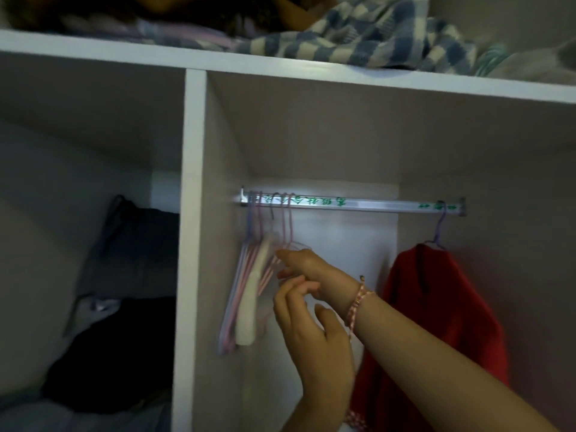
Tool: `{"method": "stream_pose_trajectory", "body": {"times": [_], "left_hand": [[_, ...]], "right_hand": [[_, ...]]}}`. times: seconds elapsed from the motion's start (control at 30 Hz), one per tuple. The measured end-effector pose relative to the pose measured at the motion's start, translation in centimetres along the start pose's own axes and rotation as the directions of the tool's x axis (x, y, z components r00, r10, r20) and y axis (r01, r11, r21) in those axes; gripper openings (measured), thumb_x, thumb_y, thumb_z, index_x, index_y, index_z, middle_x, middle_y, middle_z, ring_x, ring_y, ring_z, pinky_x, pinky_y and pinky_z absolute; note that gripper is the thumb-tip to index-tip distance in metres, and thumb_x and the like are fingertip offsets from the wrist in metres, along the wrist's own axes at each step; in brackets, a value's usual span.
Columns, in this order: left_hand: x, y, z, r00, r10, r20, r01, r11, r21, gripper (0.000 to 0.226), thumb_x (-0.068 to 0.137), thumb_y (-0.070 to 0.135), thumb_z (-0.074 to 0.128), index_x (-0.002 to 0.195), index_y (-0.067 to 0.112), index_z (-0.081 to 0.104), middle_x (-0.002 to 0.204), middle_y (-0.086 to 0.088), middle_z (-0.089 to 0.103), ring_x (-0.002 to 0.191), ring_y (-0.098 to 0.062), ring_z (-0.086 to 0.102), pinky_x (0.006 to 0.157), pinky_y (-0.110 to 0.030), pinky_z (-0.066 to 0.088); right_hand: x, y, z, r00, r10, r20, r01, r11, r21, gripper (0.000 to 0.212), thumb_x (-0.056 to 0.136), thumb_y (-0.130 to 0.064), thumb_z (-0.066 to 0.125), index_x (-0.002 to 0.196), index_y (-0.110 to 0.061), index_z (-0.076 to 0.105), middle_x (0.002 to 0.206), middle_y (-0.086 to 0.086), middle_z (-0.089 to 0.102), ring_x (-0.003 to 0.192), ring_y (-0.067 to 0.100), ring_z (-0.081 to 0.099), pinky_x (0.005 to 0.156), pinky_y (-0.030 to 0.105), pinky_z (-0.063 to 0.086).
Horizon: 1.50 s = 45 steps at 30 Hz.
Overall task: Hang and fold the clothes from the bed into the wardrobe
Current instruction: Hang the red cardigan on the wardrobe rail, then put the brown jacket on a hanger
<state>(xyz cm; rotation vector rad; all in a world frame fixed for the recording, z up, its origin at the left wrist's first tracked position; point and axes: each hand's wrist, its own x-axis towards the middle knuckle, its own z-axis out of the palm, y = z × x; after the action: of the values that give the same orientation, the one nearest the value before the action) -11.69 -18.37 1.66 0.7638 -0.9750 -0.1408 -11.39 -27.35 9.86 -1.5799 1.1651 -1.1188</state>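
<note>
Interior of the wardrobe [193, 182], hanging compartment. The task is appearing partly advanced: one red garment [436, 307] is already hanging from a purple hanger [439, 226] on the rail [358, 203], well to the right of the fingers, while dark clothes [118, 353] are lying in a loose heap in the compartment to their left. The bed and any clothes remaining on it are lying outside the view, so what is left cannot be counted. Both hands are working at the bunch of empty hangers [246, 275], pink and lilac, which is hanging at the left end of the rail, just above and beside the fingers; selecting a hanger for the next garment is probably the step in hand. The right hand [304, 266], wearing a braided bracelet [358, 304], is reaching its fingers [282, 253] against the nearest pink hanger, but motion blur is preventing a reading of whether they are pinching it. The left hand [314, 344], just below, is holding its fingers [286, 300] loosely spread, grasping nothing visible. The red garment is hanging slack and heavy, slumping off one shoulder of its hanger. A checked blanket [358, 35] is lying on the top shelf [93, 45], high above the fingers.
</note>
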Motion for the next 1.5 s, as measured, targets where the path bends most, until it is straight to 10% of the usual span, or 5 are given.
{"method": "stream_pose_trajectory", "body": {"times": [0.43,0.83,0.93,1.13,1.5], "left_hand": [[1.5,-1.4,-3.2,0.971,-0.052,0.235,-0.020,0.956,0.293,0.039,0.085,-0.005,0.050,0.117,0.018,0.050,0.117,0.012,0.042,0.116,-0.003,0.035,0.090,0.006,0.018],[-2.0,-1.3,-1.0,0.812,-0.325,0.484,0.228,0.941,0.249,0.035,0.096,0.013,0.043,0.129,0.024,0.042,0.129,0.008,0.041,0.104,0.003,0.033,0.086,-0.007,0.028],[-5.4,-2.9,1.3,0.624,-0.602,0.499,0.585,0.782,0.212,0.042,0.096,0.031,0.044,0.135,0.019,0.038,0.135,0.001,0.041,0.118,-0.014,0.044,0.102,-0.028,0.037],[-15.8,-2.6,0.7,-0.322,-0.564,0.761,0.942,-0.268,0.200,0.027,0.097,0.033,0.041,0.096,0.006,0.046,0.081,-0.018,0.059,0.055,-0.027,0.064,0.045,-0.035,0.053],[-40.4,9.6,-16.3,-0.719,-0.263,0.643,0.688,-0.139,0.712,0.022,0.097,-0.004,0.032,0.082,0.006,0.043,0.088,-0.020,0.062,0.056,-0.023,0.069,0.052,-0.030,0.058]], "right_hand": [[1.3,2.3,0.2,0.900,-0.052,-0.434,-0.026,0.985,-0.172,0.017,0.090,-0.008,0.049,0.097,0.003,0.060,0.106,0.023,0.062,0.102,0.039,0.060,0.072,0.035,0.047],[-3.2,4.7,-6.0,0.760,-0.322,-0.565,0.025,0.883,-0.469,0.025,0.089,-0.009,0.052,0.064,-0.007,0.052,0.058,0.003,0.049,0.059,0.018,0.045,0.060,0.023,0.031],[-9.0,7.7,-7.8,0.749,-0.373,-0.548,0.030,0.845,-0.534,0.014,0.091,-0.013,0.053,0.093,-0.008,0.066,0.086,0.005,0.067,0.081,0.017,0.059,0.068,0.022,0.038],[-28.7,13.4,-11.2,0.767,-0.188,-0.613,-0.319,0.718,-0.619,0.017,0.095,-0.018,0.049,0.098,-0.022,0.065,0.071,-0.003,0.058,0.061,0.006,0.047,0.058,0.014,0.037],[-62.6,23.0,-2.6,0.275,0.396,-0.876,-0.932,0.334,-0.141,0.117,0.059,-0.057,0.078,0.146,-0.012,0.012,0.129,0.000,0.039,0.110,0.014,0.050,0.095,0.020,0.037]]}}
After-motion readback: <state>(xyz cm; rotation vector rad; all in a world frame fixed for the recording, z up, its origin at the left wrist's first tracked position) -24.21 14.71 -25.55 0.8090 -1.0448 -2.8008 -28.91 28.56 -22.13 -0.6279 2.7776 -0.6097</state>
